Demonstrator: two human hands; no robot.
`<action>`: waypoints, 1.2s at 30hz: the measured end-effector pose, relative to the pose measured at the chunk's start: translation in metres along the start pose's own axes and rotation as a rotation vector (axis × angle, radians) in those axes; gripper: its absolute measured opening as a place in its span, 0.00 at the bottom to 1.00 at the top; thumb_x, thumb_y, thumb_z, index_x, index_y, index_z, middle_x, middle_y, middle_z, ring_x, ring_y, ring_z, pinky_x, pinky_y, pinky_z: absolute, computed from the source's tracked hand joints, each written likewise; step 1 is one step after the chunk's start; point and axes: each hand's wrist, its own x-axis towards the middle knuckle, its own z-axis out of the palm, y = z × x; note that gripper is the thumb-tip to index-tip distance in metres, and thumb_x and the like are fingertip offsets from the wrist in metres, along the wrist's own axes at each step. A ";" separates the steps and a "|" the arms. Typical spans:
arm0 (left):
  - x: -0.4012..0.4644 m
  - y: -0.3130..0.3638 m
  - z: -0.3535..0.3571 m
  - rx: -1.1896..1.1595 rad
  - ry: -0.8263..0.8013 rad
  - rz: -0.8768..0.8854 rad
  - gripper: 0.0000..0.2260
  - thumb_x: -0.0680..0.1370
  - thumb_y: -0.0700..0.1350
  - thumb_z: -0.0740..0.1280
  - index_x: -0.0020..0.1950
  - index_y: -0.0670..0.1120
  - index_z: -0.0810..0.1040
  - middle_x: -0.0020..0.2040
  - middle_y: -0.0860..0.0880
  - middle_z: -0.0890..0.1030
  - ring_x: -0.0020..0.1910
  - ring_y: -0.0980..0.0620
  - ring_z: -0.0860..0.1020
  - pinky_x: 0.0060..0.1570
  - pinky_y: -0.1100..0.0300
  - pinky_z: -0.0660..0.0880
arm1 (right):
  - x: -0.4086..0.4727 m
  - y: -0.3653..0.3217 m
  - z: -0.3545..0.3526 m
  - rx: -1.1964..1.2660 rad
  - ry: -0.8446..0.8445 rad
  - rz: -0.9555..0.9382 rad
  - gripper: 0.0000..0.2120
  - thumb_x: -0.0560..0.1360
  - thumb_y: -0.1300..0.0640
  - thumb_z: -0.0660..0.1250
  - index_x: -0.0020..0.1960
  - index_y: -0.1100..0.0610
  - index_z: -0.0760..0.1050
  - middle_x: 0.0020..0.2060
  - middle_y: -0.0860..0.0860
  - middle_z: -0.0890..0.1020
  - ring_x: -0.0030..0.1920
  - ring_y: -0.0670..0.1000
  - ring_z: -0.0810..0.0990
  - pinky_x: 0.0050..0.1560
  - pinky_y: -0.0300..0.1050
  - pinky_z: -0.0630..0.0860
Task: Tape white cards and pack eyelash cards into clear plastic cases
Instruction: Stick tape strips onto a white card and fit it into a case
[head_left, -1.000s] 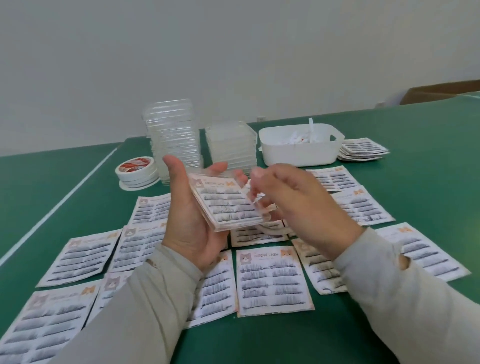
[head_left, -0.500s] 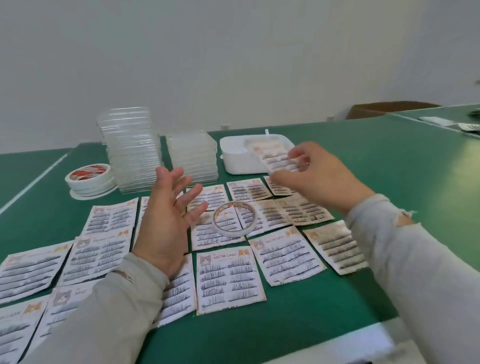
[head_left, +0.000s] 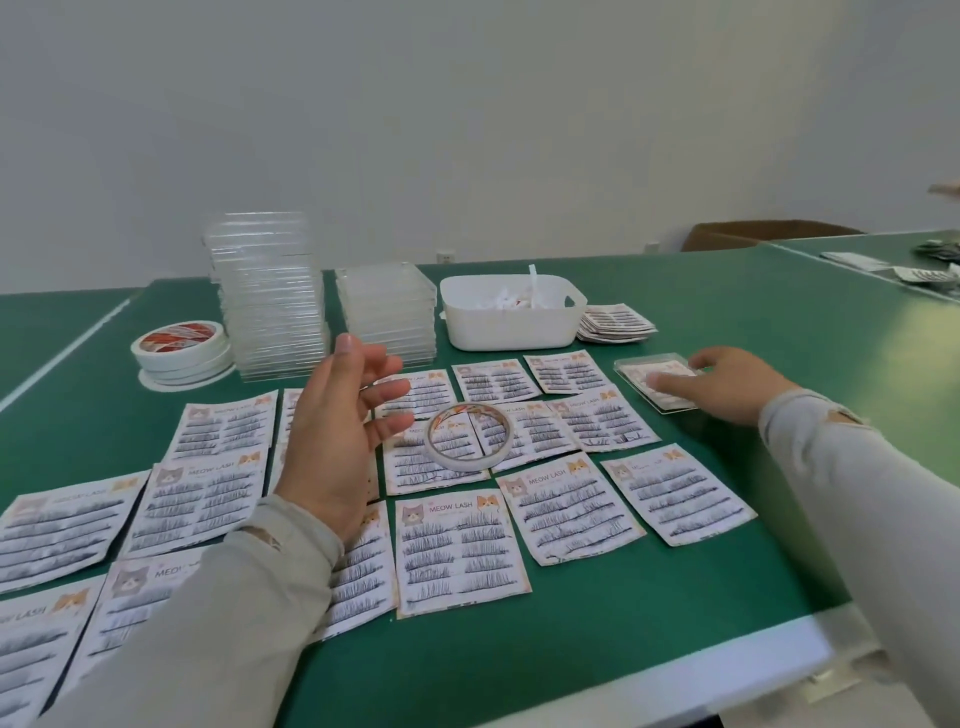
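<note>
**Packed case set down at the right, left hand raised and empty**

A clear plastic case (head_left: 657, 384) with an eyelash card inside is seen lying flat on the green table (head_left: 727, 322), to the right of the spread of cards and in front of the small fanned pile of cards (head_left: 615, 325). The right hand (head_left: 727, 384) is laid over the case's right side, palm down, with the fingers extended and the fingertips resting on the case's top face; nothing is gripped. Whether the thumb is tucked under the case's edge cannot be told.

The left hand (head_left: 343, 436) is held up above the cards, well apart from the case, with the palm turned inward and the fingers loosely spread. Nothing is held in it.

Between the two hands, a roll of tape (head_left: 470, 436) is seen lying flat on top of the loose eyelash cards (head_left: 457, 551), nearer to the left hand's fingertips than to the right hand. The cards are laid out in rows, printed side up, across the near part of the table.

Behind the left hand, a tall stack of clear cases (head_left: 270, 296) and a shorter stack (head_left: 387, 317) are found side by side. A stack of tape rolls (head_left: 179, 348) is set to their left, and a white bin (head_left: 511, 317) holding white scraps to their right.
</note>
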 end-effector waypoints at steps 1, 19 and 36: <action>0.001 -0.001 0.000 -0.005 0.005 0.004 0.30 0.71 0.72 0.60 0.57 0.50 0.81 0.55 0.51 0.85 0.54 0.52 0.83 0.47 0.55 0.81 | -0.006 -0.002 -0.001 0.015 0.082 -0.019 0.34 0.75 0.35 0.68 0.72 0.56 0.71 0.71 0.56 0.75 0.69 0.60 0.74 0.69 0.55 0.69; -0.011 0.006 -0.001 0.416 0.177 0.388 0.08 0.80 0.44 0.69 0.43 0.54 0.77 0.38 0.54 0.80 0.38 0.54 0.77 0.42 0.50 0.81 | -0.085 -0.142 0.126 0.281 0.174 -0.847 0.11 0.75 0.41 0.63 0.39 0.46 0.77 0.34 0.42 0.80 0.39 0.47 0.77 0.38 0.43 0.68; -0.013 0.085 -0.161 1.746 0.221 -0.435 0.21 0.70 0.63 0.74 0.47 0.45 0.78 0.43 0.48 0.82 0.42 0.47 0.81 0.45 0.54 0.81 | -0.085 -0.140 0.119 0.294 0.089 -0.775 0.08 0.78 0.45 0.66 0.44 0.46 0.80 0.39 0.41 0.82 0.40 0.43 0.77 0.40 0.43 0.69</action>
